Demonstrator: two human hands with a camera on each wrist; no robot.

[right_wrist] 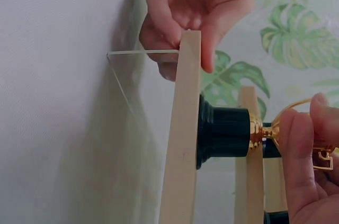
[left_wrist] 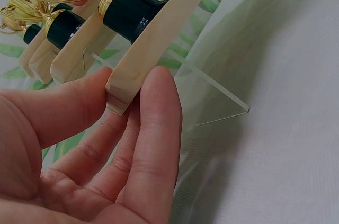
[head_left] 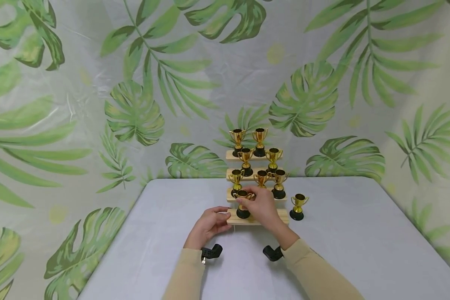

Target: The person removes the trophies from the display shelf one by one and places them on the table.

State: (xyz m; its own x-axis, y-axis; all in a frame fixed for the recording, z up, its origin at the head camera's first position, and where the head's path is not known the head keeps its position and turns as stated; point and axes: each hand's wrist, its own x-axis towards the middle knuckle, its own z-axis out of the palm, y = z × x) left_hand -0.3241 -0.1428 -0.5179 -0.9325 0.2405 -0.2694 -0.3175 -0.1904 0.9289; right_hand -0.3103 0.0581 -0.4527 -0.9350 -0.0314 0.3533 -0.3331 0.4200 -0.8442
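A tiered stand with wooden shelves [head_left: 262, 219] and clear supports [left_wrist: 214, 83] bears several small gold trophy cups on black bases. My left hand [head_left: 211, 225] pinches the left end of the lowest shelf [left_wrist: 153, 44] between thumb and fingers. With its fingertips my right hand [head_left: 262, 207] grips the gold cup of a trophy [head_left: 243, 211] over that same shelf. The trophy's black base [right_wrist: 225, 131] stands upright against the shelf's top face, left of its middle. My right hand partly hides a trophy [head_left: 262, 178] on the shelf behind.
One loose trophy [head_left: 297, 208] stands on the white-covered table [head_left: 341, 250], just right of the stand. Two trophies [head_left: 260, 141] are on the top shelf, two on the one below, three on the third. A leaf-patterned curtain [head_left: 195, 104] hangs behind the table.
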